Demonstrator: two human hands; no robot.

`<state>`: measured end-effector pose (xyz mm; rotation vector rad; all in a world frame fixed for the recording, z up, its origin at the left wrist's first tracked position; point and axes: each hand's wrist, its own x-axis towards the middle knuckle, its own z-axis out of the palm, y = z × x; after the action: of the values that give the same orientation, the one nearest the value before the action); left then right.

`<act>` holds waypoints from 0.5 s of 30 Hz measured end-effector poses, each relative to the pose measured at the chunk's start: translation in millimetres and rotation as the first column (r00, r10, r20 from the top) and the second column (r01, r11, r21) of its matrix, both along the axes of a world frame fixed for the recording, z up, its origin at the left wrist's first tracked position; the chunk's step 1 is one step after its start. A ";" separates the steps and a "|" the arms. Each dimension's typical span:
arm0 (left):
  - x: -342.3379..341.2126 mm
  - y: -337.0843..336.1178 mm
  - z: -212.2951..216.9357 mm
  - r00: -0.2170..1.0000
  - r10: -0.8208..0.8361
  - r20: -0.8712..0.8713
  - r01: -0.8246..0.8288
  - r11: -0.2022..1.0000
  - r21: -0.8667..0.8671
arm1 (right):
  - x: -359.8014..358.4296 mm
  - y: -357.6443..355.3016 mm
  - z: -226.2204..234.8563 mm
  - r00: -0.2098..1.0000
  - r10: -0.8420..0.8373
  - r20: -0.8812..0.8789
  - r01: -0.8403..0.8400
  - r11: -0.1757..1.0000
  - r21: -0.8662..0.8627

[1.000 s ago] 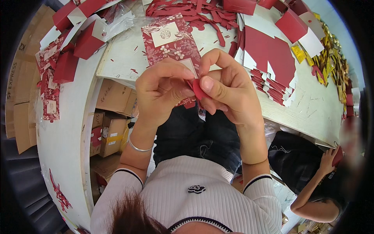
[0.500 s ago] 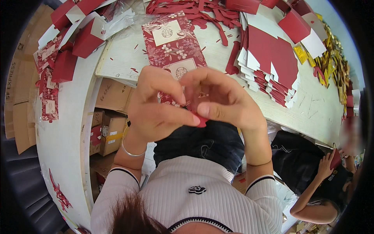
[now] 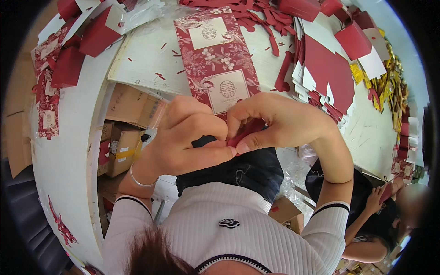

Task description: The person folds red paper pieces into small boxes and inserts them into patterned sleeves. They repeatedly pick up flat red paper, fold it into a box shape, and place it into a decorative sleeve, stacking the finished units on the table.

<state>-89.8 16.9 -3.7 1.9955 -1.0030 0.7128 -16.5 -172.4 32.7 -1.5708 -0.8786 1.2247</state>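
In front of my lap, both hands are closed on a small dark red card piece (image 3: 250,129) that is mostly hidden by my fingers. My left hand (image 3: 185,137), with a silver bangle at its wrist, pinches the lower left edge of the piece. My right hand (image 3: 284,121) curls round its other side, thumb tip against the left fingertips. Just beyond the hands lies a long red patterned card sheet (image 3: 217,57) with flowers and cream squares, its near end partly covered by the hands.
A stack of red and white card blanks (image 3: 327,75) lies at right. Red strips (image 3: 256,13) are heaped at the back. Folded red boxes (image 3: 98,34) stand far left. Yellow packets (image 3: 385,82) line the far right. Cardboard boxes (image 3: 123,151) sit below the table. Another person's arm (image 3: 364,220) is at lower right.
My right hand and elbow have swung outward to the right. Its fingers have closed in from a looser curve, and more of the red card piece shows between the hands.
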 end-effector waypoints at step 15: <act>23.3 -14.2 -62.0 0.432 -0.586 -0.685 -0.403 0.554 -0.728 | 62.5 27.7 -42.6 0.539 -0.498 0.680 0.266 0.866 0.424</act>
<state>-66.5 2.7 -65.7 1.0349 0.0150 -0.1216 45.9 -144.7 -9.9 -1.9381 -1.0770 0.0203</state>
